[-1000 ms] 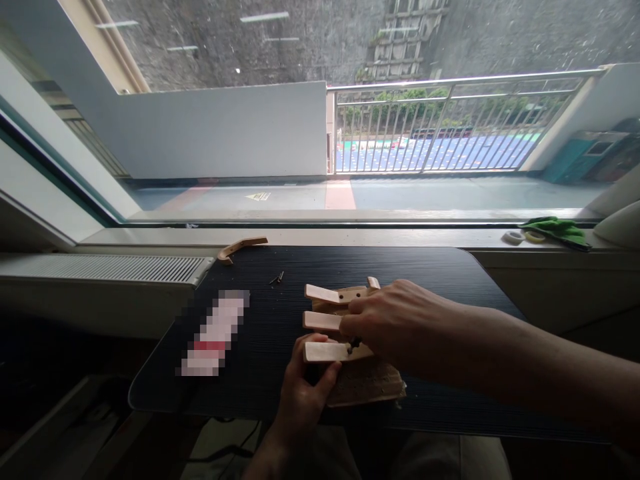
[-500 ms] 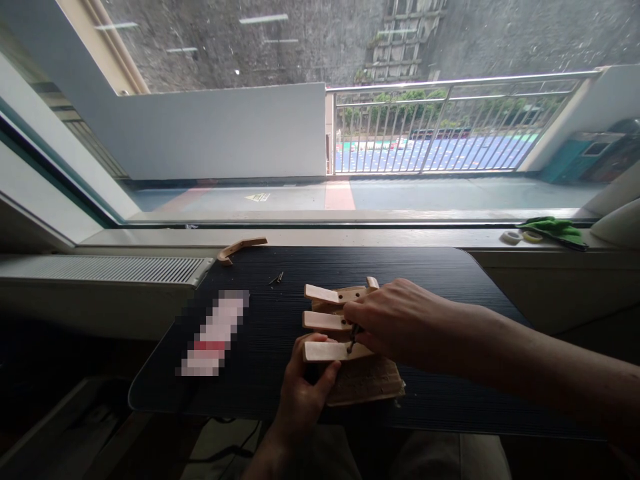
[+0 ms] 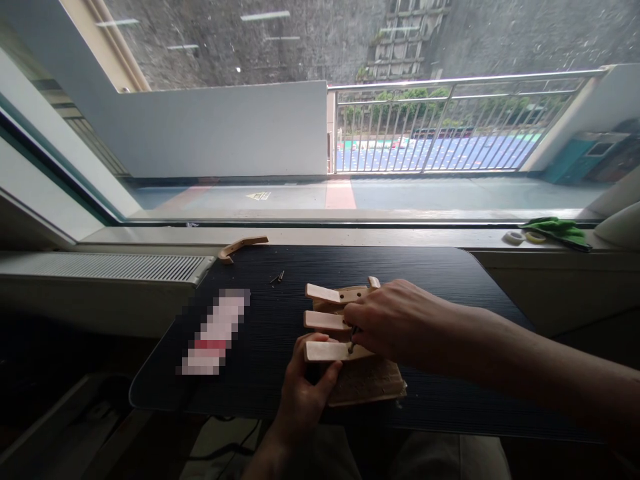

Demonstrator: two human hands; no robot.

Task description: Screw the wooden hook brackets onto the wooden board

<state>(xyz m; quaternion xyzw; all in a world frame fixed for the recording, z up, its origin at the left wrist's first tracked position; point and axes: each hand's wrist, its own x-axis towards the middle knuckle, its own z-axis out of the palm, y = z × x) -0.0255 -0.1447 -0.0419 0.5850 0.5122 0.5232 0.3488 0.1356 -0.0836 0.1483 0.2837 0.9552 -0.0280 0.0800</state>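
Note:
Three pale bent wooden hooks lie side by side across a brown board (image 3: 367, 385). My left hand (image 3: 305, 390) grips the nearest wooden hook (image 3: 327, 351) near its left end, thumb on the near side and fingers on the far side. Over the right part of the hooks, my right hand (image 3: 383, 317) pinches a thin dark metal piece (image 3: 353, 339), a screw or a hex key, I cannot tell which. Its lower end stands in the hole of the nearest hook. The middle hook (image 3: 325, 321) and far hook (image 3: 324, 293) show dark holes; my right hand partly covers them.
Everything rests on a black table (image 3: 425, 267) under a window. A loose wooden hook (image 3: 245, 245) and a few screws (image 3: 278, 277) lie at the back left. On the left is a blurred pinkish packet (image 3: 215, 337). Tape rolls (image 3: 514, 237) and a green glove (image 3: 557, 231) sit on the sill.
Hardly anything differs. The view has shifted very slightly; both hands keep their places at the nearest hook, the metal piece still at its hole.

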